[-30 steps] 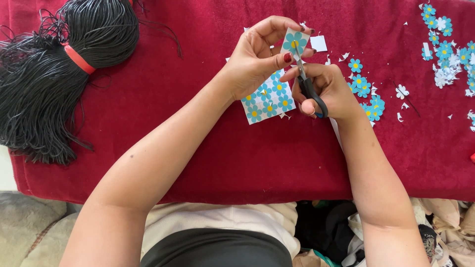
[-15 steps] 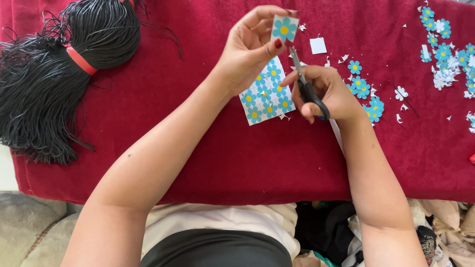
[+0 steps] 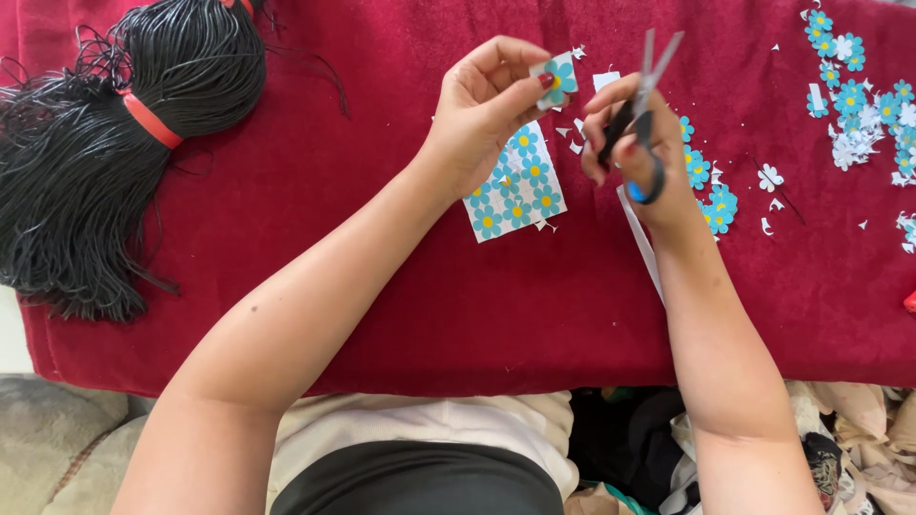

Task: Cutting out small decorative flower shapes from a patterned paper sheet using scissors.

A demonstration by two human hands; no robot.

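Note:
My left hand [image 3: 487, 110] pinches a small paper piece printed with a blue flower [image 3: 560, 78] between thumb and fingertips, above the red cloth [image 3: 382, 286]. My right hand [image 3: 637, 157] grips small scissors [image 3: 647, 91] with black and blue handles; the blades are spread apart and point up, just right of the flower piece and not touching it. Under my left hand lies a paper sheet printed with several blue flowers [image 3: 517, 186].
A large bundle of black cord [image 3: 105, 143] tied with a red band lies at the left. Cut-out blue paper flowers [image 3: 706, 186] lie right of my right hand, more cut-outs [image 3: 859, 105] and white scraps at the far right. A white paper strip [image 3: 641, 243] lies under my right wrist.
The scissors have drawn away from the flower piece to the right and now point upward with blades apart. My left hand still holds the flower piece.

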